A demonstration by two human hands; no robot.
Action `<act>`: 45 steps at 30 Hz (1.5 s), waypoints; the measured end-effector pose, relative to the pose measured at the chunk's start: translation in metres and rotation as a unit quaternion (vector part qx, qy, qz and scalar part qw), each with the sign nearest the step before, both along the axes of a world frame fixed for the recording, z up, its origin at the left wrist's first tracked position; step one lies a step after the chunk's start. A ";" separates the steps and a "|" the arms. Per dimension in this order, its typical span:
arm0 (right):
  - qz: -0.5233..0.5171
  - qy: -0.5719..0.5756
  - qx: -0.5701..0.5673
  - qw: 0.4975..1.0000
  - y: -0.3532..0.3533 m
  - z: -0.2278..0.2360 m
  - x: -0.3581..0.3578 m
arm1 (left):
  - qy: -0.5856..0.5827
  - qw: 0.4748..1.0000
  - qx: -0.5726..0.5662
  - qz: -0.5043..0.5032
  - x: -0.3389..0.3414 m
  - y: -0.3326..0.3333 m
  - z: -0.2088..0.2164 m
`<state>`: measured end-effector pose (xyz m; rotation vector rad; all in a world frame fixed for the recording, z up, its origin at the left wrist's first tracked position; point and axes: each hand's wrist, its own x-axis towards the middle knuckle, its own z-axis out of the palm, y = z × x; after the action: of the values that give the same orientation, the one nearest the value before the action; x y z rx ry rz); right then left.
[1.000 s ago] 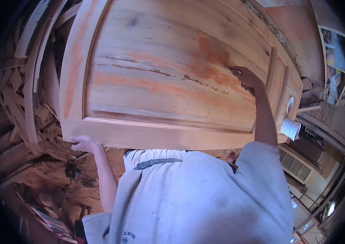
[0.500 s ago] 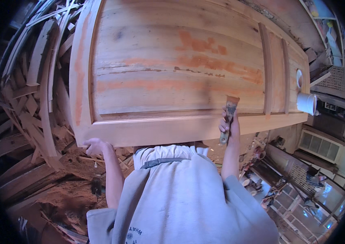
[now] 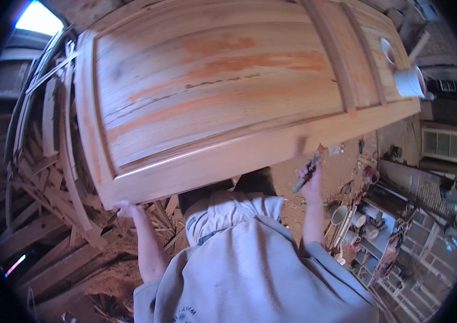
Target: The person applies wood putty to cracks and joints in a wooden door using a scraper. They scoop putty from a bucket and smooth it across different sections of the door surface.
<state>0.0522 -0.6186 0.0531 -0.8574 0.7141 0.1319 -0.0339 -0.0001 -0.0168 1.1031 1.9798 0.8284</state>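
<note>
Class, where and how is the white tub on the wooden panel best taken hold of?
Probably by the wall of the white tub, from the person's side: the wall looks round, the near edge of the wooden panel is close, and a white round piece lies beyond.

A panelled wooden door (image 3: 228, 118) is seen set slantwise, its pale recessed panel streaked with orange patches along the grain and marked by a dark, broken crack. Just beside its near edge, a dirty putty knife (image 3: 308, 171) is held tilted, grey handle lower left, orange-brown blade end upper right.
</note>
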 end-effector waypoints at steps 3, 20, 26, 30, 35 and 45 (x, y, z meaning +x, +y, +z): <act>-0.052 0.046 -0.083 0.994 -0.038 -0.016 -0.008 | -0.043 0.992 0.019 -0.117 -0.028 -0.027 0.016; 0.064 -0.155 -0.468 0.867 -0.193 -0.079 0.080 | 0.012 0.783 -0.126 -0.609 -0.067 -0.382 -0.009; 0.073 -0.101 -0.416 0.901 -0.205 -0.116 0.067 | 0.037 0.614 -0.060 -0.786 -0.054 -0.525 0.088; 0.084 -0.133 -0.457 0.875 -0.194 -0.117 0.064 | 0.060 0.583 -0.068 -0.808 -0.073 -0.532 0.087; 0.052 -0.145 -0.511 0.846 -0.225 -0.171 0.040 | 0.068 0.623 0.003 -0.779 -0.074 -0.514 0.074; 0.029 -0.053 -0.243 0.968 -0.274 -0.095 -0.010 | 0.035 0.745 -0.147 -0.649 -0.101 -0.500 0.024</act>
<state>0.0417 -0.8927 -0.0416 -1.3450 0.6288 -0.0399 -0.1351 -0.4997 0.0070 1.8658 0.8524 -0.2891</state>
